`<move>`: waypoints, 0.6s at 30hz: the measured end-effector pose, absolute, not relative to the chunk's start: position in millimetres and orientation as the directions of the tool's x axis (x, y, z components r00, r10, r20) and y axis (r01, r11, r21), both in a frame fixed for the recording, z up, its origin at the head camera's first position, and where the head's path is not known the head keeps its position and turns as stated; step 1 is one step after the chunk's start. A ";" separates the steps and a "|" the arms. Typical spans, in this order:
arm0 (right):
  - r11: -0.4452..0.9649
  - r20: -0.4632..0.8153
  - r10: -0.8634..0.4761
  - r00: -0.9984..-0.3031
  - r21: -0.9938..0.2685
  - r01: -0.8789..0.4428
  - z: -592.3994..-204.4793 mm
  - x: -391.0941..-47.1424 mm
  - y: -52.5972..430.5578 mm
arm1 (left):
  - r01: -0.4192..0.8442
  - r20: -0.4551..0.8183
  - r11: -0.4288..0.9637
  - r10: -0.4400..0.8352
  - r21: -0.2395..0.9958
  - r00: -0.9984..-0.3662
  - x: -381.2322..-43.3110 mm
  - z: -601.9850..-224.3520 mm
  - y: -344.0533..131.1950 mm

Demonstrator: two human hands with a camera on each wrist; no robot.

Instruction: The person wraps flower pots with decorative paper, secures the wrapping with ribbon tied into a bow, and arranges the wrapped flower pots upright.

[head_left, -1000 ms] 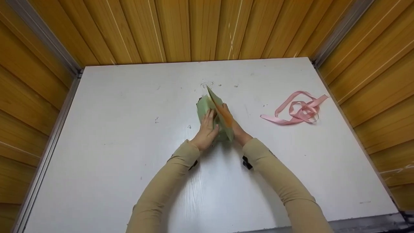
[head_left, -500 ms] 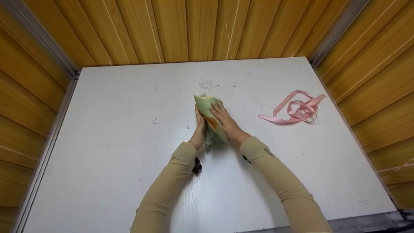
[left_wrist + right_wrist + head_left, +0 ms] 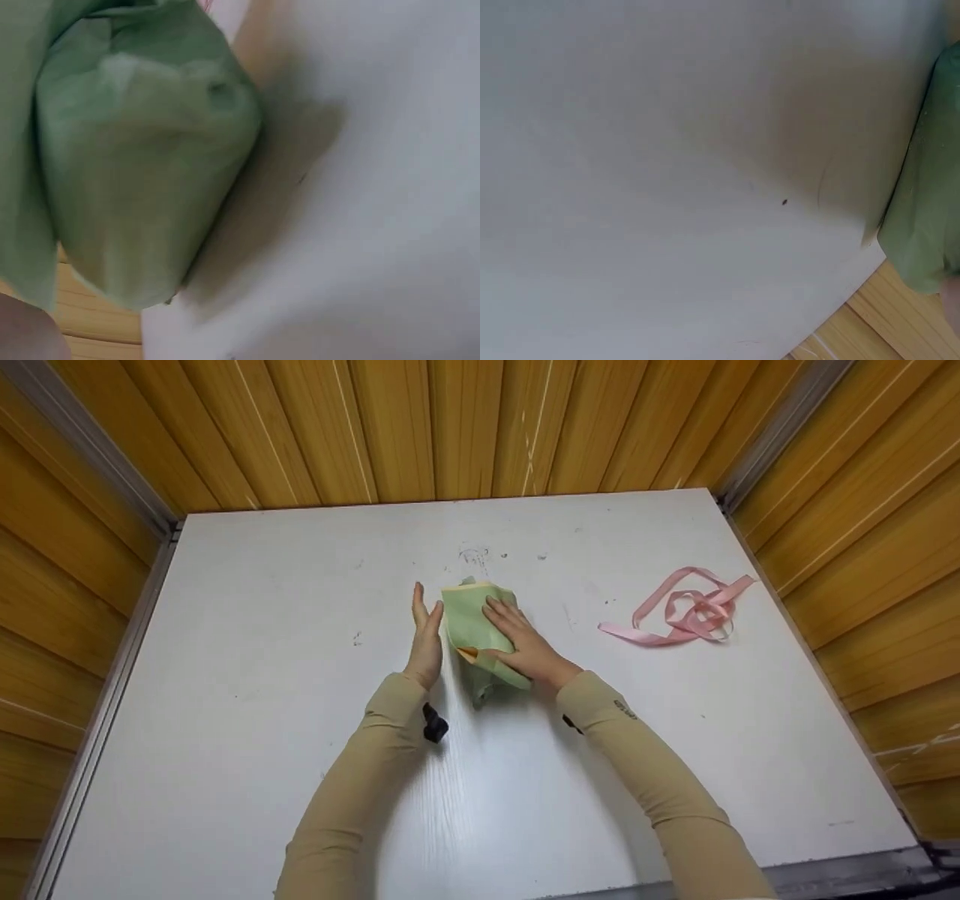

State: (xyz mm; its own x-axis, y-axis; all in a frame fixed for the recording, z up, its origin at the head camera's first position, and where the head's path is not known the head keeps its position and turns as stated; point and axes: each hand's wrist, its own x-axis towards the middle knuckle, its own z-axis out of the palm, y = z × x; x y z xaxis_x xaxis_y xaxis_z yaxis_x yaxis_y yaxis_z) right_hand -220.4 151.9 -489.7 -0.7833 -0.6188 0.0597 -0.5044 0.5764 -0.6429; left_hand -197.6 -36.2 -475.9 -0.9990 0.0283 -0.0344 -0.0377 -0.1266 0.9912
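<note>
A green paper-wrapped bundle (image 3: pixel 469 619) lies in the middle of the white table, with a small orange patch showing at a fold. Its near end looks bunched. My right hand (image 3: pixel 529 649) rests on its top and right side, fingers spread over the paper. To the left, my left hand (image 3: pixel 425 641) stands on edge with straight fingers, close beside the bundle; whether the thumb touches it I cannot tell. In the left wrist view the green wrapping (image 3: pixel 150 165) fills the upper left. The right wrist view catches only a strip of the wrapping (image 3: pixel 926 195). What is inside stays hidden.
A loosely coiled pink ribbon (image 3: pixel 701 615) lies on the right part of the white table (image 3: pixel 247 735). Wood-patterned walls (image 3: pixel 465 427) stand at the back and both sides. Dark marks dot the tabletop behind the bundle.
The raised green flap has come over to the left and now lies flat over the bundle. My right hand has moved onto it, and my left hand has drawn off to the left.
</note>
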 end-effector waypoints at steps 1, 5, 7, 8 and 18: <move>0.576 0.057 -0.619 -0.784 -0.645 -0.502 -489.5 -220.6 152.3 | -0.010 -0.008 -0.062 0.029 0.998 -1.000 -198.8 -469.6 -39.1; 0.580 0.047 -0.615 -0.787 -0.649 -0.492 -490.5 -222.3 153.3 | 0.100 0.077 0.130 0.172 0.986 -0.982 -202.4 -446.3 -40.8; 0.579 0.052 -0.610 -0.790 -0.652 -0.490 -491.6 -222.9 153.6 | 0.111 0.048 0.214 0.281 0.970 -0.959 -203.5 -439.7 -38.2; 0.581 0.050 -0.606 -0.794 -0.654 -0.485 -492.2 -223.0 153.4 | 0.107 0.016 0.255 0.332 0.961 -0.943 -204.6 -438.1 -36.9; 0.585 0.004 -0.594 -0.804 -0.684 -0.436 -491.3 -220.3 151.3 | 0.149 -0.226 0.492 0.622 0.858 -0.750 -209.8 -464.0 -47.7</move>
